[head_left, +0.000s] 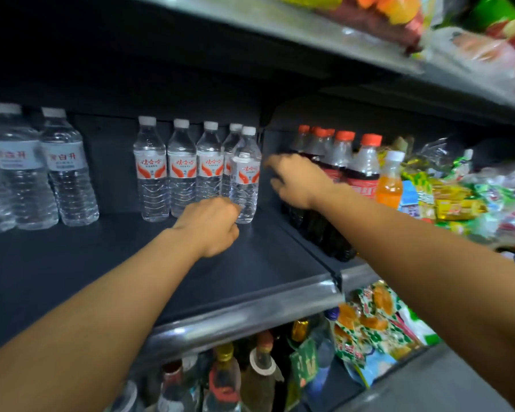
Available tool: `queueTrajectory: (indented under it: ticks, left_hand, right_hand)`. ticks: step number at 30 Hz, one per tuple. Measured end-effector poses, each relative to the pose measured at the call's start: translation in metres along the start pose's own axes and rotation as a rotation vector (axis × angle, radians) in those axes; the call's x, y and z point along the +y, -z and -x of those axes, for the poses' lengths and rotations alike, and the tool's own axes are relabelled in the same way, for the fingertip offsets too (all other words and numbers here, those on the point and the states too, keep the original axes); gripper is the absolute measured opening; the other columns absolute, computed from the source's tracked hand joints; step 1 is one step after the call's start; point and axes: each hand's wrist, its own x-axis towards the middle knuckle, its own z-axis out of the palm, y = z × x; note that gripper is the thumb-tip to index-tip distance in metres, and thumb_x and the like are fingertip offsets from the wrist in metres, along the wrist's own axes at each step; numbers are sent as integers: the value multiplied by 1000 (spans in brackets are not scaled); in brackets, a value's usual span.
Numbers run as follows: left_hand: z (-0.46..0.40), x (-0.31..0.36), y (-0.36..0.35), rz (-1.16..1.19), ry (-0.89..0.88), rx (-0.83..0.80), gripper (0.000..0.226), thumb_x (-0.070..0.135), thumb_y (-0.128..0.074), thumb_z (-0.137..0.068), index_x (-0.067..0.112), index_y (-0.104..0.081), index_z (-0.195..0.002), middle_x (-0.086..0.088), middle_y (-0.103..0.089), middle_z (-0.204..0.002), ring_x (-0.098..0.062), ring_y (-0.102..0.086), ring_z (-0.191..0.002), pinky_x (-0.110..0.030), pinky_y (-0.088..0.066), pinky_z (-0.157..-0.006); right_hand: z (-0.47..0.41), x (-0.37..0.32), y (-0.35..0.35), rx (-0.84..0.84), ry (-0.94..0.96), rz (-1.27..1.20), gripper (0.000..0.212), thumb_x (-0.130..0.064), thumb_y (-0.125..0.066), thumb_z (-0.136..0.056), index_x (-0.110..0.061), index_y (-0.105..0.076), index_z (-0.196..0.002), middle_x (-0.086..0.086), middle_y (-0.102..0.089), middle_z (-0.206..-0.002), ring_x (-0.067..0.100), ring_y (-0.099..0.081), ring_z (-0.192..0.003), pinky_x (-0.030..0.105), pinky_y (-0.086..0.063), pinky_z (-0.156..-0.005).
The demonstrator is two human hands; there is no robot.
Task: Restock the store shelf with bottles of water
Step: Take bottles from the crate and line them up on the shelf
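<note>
- The left hand [210, 226] is a loose fist, knuckles up, touching the base of the front water bottle [245, 176]; whether the fingers actually clamp the bottle I cannot tell.
- The right hand [295, 181] hovers at 3 o'clock of that bottle, fingers curled loosely downward, holding nothing, blurred.
- The front water bottle stands upright on the dark shelf [101, 263], just ahead of a row of four like bottles [182, 171] running toward 9 o'clock.
- Further toward 9 o'clock, well apart from the row, stand larger water bottles [67, 171] with red lettering.
- At 3 o'clock, past a divider, are cola bottles [364, 165] with red caps and an orange drink bottle [390, 179], then snack packets [446, 197].
- At 6 o'clock, under the shelf edge, a lower shelf holds assorted bottles [226, 379] and more packets [372, 322].
</note>
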Motion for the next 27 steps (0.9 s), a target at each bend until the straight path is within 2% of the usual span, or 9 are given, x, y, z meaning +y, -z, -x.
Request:
queueTrajectory:
  ticks: [4,9,12,15,19,23,27]
  left_hand:
    - [36,42,25,44,-34,11,29,28,-44,-94,13,-58,-115,-6,-56,-122,-31,-56,-108,-39,-47,-79]
    - [100,111,42,126,-105,-38,29,30,-45,-95,14,-56,-117,-5,-54,-119,-30,-54,-109,-37,-44,-77]
    - [138,154,37,181,-137,-62,27,30,-44,-95,15,-57,-113,-6,-55,-118,-30,-55,-110,-37,-45,-78]
    - [174,199,19,227,-212,-97,27,28,-43,-93,16,-58,-113,-4,-57,-118,-27,-56,-111,-37,-47,-82]
    - [212,255,-11,278,-291,-194,25,27,-44,-92,14,-58,-107,-7,-58,-114,-29,-57,-107,-39,-49,-82]
    - [238,313,-42,312,-373,-305,21,26,-44,-93,14,-58,-104,-7,-57,-114,-29,-56,-108,-37,-46,-79]
    - [253,360,-73,349,-429,-411,28,23,-44,-92,14,-58,-114,-6,-56,-122,-29,-55,-112,-33,-44,-79]
  right_hand:
    - [88,-14,13,-62,-23,6,27,-14,-46,-93,-9,-52,-119,14,-57,-122,37,-56,-108,43,-49,-82]
    - [208,-32,29,-110,-71,-42,19,-14,-45,-93,-8,-52,-109,15,-57,-110,37,-58,-101,43,-48,-74]
    - [278,-40,34,-162,-121,-44,24,-15,-45,-93,-9,-52,-116,15,-58,-116,36,-57,-105,41,-45,-75]
    - [345,-41,31,-223,-190,-59,28,-15,-46,-93,-9,-51,-120,14,-57,-116,36,-55,-105,37,-37,-70]
    - [436,-34,13,-348,-362,-108,31,-18,-45,-95,-12,-49,-125,13,-55,-123,37,-53,-109,42,-45,-79]
    - [521,-16,-19,-502,-538,-162,34,-18,-44,-95,-12,-49,-128,12,-54,-131,33,-52,-117,40,-45,-90]
    - [575,-1,-48,-600,-687,-220,34,-18,-44,-95,-10,-50,-128,12,-55,-129,33,-52,-117,42,-45,-94]
